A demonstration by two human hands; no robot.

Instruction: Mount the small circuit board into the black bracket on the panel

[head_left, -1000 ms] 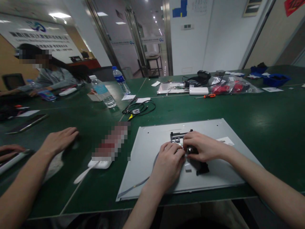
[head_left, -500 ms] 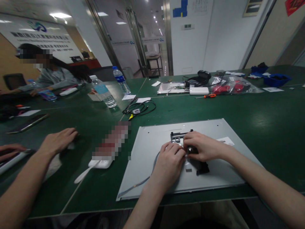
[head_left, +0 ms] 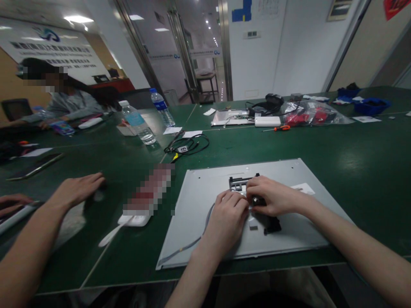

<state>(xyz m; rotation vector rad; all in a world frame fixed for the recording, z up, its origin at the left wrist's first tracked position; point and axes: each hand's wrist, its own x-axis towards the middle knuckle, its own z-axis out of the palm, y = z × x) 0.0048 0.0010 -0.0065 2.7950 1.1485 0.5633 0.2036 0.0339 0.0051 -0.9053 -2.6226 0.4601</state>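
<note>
A flat white panel (head_left: 199,214) lies on the green table, with a black bracket (head_left: 236,183) and a small grey block (head_left: 253,227) at its middle. Over that middle part, my left hand (head_left: 231,209) rests with bent fingers pressed together; what its fingertips pinch is hidden. My right hand (head_left: 271,196) curls close beside it, around a small dark, shiny piece (head_left: 257,201) that I cannot identify. Below the right hand a black part (head_left: 272,226) sits on the panel. A grey cable (head_left: 186,247) runs from under my left hand to the panel's near left corner.
Left of the panel lie a phone-like device (head_left: 136,218) with a white strap and a coiled black cable (head_left: 189,145). Water bottles (head_left: 138,122) stand beyond. Another person's arm (head_left: 61,209) reaches in from the left. An orange-handled screwdriver (head_left: 281,128) and a plastic bag (head_left: 316,113) lie farther back.
The view has shifted very slightly. Both my hands stay at the same spot on the panel, with almost no visible finger movement.
</note>
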